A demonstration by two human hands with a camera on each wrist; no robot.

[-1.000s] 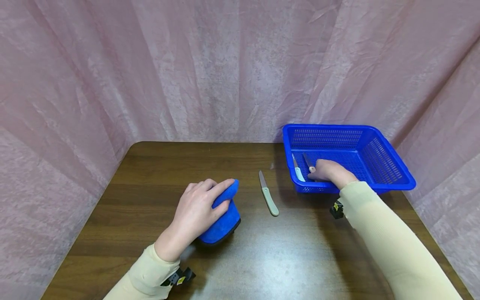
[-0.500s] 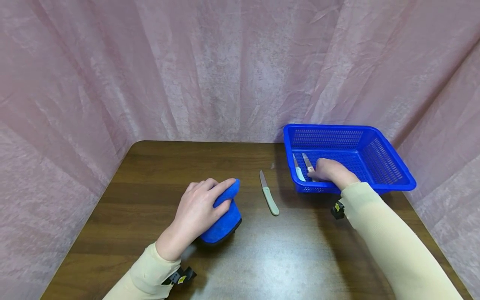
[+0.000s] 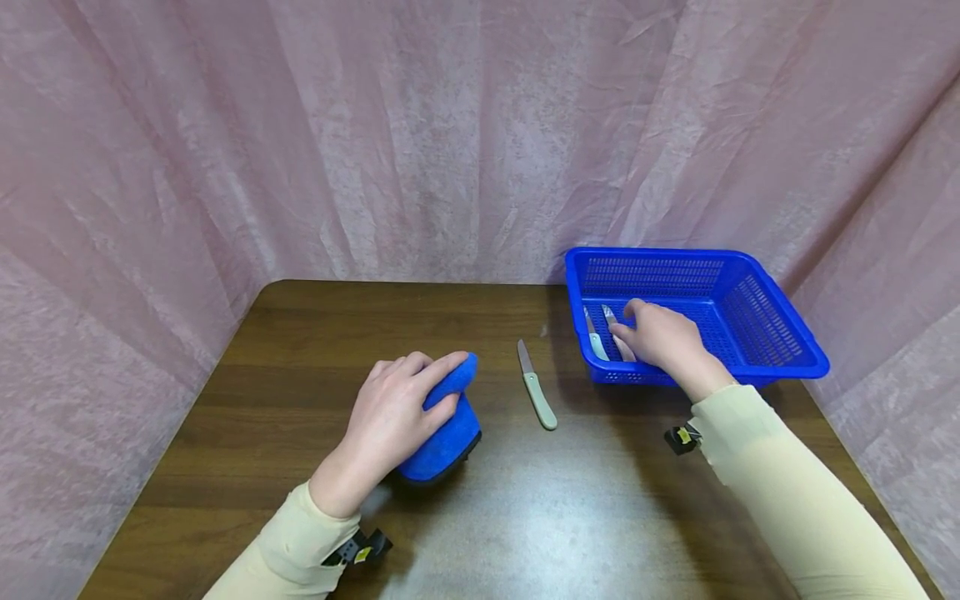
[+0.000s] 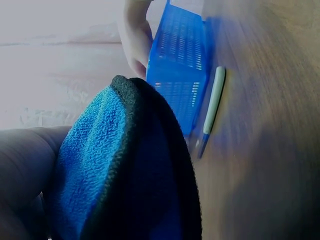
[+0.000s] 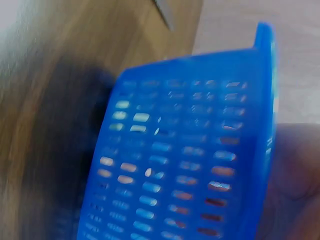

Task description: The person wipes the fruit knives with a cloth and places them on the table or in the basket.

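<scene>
My left hand (image 3: 397, 412) grips a folded blue cloth (image 3: 447, 446) with a dark edge, its thumb and forefinger pressed into the fold. In the left wrist view the fuzzy cloth (image 4: 95, 155) fills the near part. Inside the blue basket (image 3: 660, 375) my right hand (image 3: 662, 337) hovers with thumb and forefinger spread, just over a knife with a pale pinkish handle (image 3: 626, 352). Left of that lies a second knife with a pale mint handle (image 3: 598, 347). A green-handled knife (image 3: 537, 398) rests on the table between the cloth and the basket, blade pointing away.
The perforated basket stands at the back right of the brown wooden table (image 3: 300, 367). In the right wrist view its wall (image 5: 170, 150) hides most of the right hand. A pink curtain (image 3: 450, 150) hangs behind the table and along its sides.
The right hand has loosened from the pinkish-handled knife and risen a little, its thumb and forefinger parting. The knife stays in the basket. My left hand with the cloth is nearly still.
</scene>
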